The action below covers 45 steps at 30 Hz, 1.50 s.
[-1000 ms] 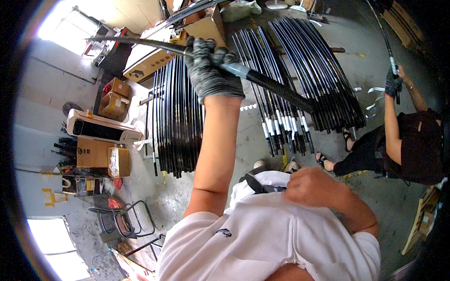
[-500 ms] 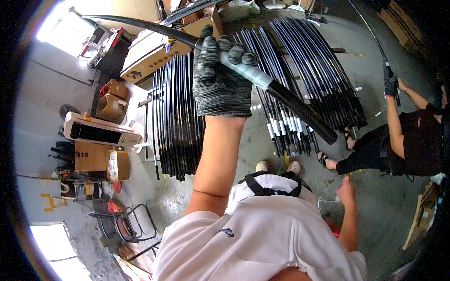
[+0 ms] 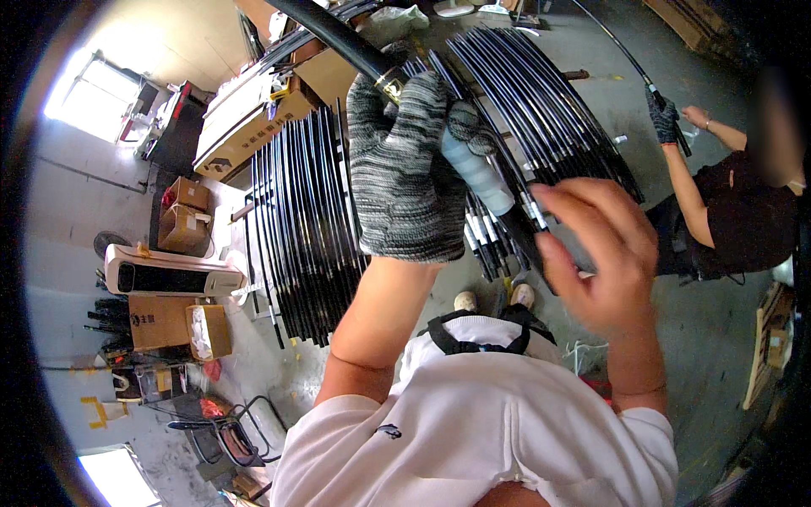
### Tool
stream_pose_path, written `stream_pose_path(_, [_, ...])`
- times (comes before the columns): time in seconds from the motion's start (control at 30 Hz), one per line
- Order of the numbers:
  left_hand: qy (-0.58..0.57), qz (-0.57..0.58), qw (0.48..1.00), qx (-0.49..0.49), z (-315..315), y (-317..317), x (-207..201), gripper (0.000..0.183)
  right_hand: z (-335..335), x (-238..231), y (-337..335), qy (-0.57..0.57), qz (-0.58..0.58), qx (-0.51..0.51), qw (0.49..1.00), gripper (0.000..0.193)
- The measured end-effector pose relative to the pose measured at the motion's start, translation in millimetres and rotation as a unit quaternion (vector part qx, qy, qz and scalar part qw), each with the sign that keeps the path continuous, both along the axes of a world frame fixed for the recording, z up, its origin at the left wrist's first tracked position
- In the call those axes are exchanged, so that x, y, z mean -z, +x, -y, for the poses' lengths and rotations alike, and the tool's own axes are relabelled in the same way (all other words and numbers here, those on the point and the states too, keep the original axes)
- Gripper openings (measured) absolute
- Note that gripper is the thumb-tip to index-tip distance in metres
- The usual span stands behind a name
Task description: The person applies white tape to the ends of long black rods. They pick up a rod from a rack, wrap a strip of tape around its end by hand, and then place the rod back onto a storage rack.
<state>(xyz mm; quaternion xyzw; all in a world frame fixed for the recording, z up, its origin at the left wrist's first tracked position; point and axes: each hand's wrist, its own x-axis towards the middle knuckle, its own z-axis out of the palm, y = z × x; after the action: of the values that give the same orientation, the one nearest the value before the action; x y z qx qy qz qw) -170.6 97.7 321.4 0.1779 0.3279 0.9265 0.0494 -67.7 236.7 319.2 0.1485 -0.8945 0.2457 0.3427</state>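
A: What lies nearest?

B: The person's white shirt, and beyond it the bare right hand. Its fingers and thumb are spread apart, beside the lower end of a black rod. Whether they touch it cannot be told.

A: And the left hand?

B: It wears a grey-and-black knit glove and is closed around that rod, palm toward the shirt. The rod slants from the upper left down to the right, passing through the grip. A pale, glossy wrap covers the part just below the fingers.

A: What is past the hands?

B: A pair of light shoes on the grey floor, then rows of dark rods: a left row and a right row, with more between them, some white-banded.

A: Anything farther?

B: A co-worker on the right, whose gloved hand grips another slim rod. At the upper left sits a long cardboard box.
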Motion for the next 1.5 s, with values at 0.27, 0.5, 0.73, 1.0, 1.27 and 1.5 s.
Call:
stream_pose_path(0.27, [-0.100,-0.013,0.990,-0.101,5.0,1.7,-6.9,0.030,17.1,-17.8,-30.2,0.089,0.032,-0.032,0.995,0.016])
stream_pose_path(0.5, [-0.109,-0.012,0.983,-0.144,-2.8,-11.6,0.0,0.034,19.2,-9.9,-52.6,0.212,-0.058,-0.013,0.975,0.014])
stream_pose_path(0.73, [-0.118,0.004,0.977,-0.175,-8.1,-30.7,4.9,0.036,9.4,-11.4,-64.4,0.059,0.042,-0.073,0.995,0.025])
stream_pose_path(1.0, [-0.111,0.035,0.985,-0.130,8.1,-33.1,3.7,0.029,22.8,6.3,-84.6,0.117,0.080,-0.041,0.989,0.026])
stream_pose_path(1.27, [-0.231,0.044,0.971,-0.032,38.3,-24.4,59.0,0.021,45.7,23.1,-100.8,0.129,0.084,-0.052,0.987,0.017])
stream_pose_path(1.5, [-0.203,0.051,0.975,-0.073,65.1,-25.0,78.0,0.028,66.7,23.4,-112.2,0.129,0.146,-0.148,0.970,0.015])
